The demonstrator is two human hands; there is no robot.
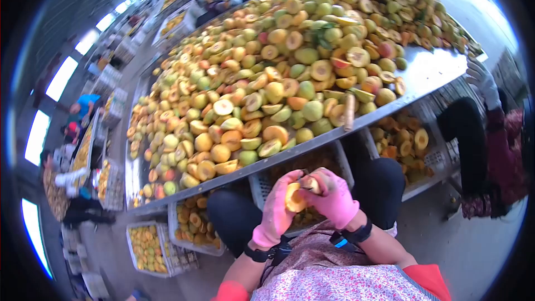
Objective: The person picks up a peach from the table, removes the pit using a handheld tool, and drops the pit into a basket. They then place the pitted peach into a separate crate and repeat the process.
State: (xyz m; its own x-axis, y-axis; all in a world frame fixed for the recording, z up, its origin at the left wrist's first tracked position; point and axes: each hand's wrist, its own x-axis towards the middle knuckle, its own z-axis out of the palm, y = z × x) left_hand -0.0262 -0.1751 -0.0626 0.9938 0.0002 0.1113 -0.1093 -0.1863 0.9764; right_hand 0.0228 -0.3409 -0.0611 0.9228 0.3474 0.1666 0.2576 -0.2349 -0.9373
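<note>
Both my hands wear pink gloves and meet in front of my lap, below the table edge. My left hand (pixel 274 212) cups a halved peach (pixel 293 198), its cut yellow face turned up. My right hand (pixel 336 199) grips a small tool (pixel 310 183) pressed against the top of that peach. A grey crate (pixel 262 185) with fruit pieces stands directly under my hands, between my knees. A wooden-handled knife (pixel 349 112) lies at the table's near edge.
A long metal table (pixel 434 72) is heaped with whole and halved peaches (pixel 267 78). Crates of cut fruit (pixel 404 145) stand beneath it, with another crate (pixel 147 248) on the floor. A co-worker's gloved hand (pixel 480 81) rests at the right edge. Other people work at the far left.
</note>
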